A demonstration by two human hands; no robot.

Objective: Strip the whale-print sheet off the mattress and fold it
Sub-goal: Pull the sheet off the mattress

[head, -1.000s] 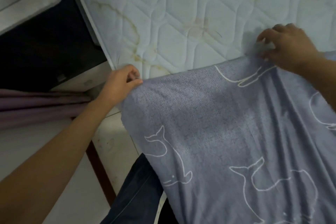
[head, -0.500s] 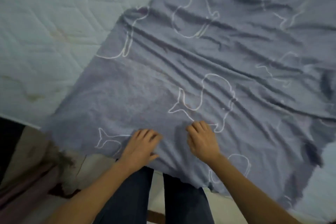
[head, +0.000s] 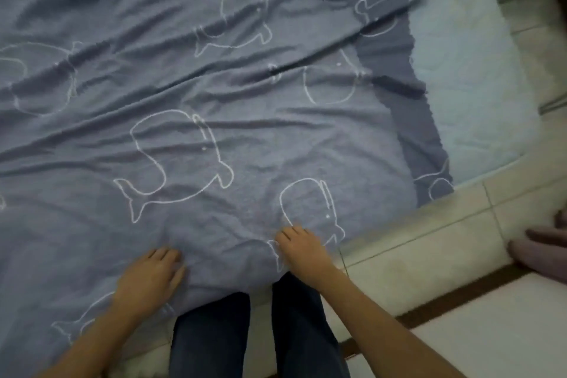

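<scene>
Pressing the whale-print sheet (head: pixel 214 107) at lower centre, left hand (head: pixel 148 278) and right hand (head: pixel 302 247) lay relaxed-fingered, gripping nothing, apparently flattening it for folding.

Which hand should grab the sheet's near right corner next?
Right, likely: the right hand rests on the sheet nearer that corner by the bare mattress; the left hand lies farther along the near edge.
</scene>
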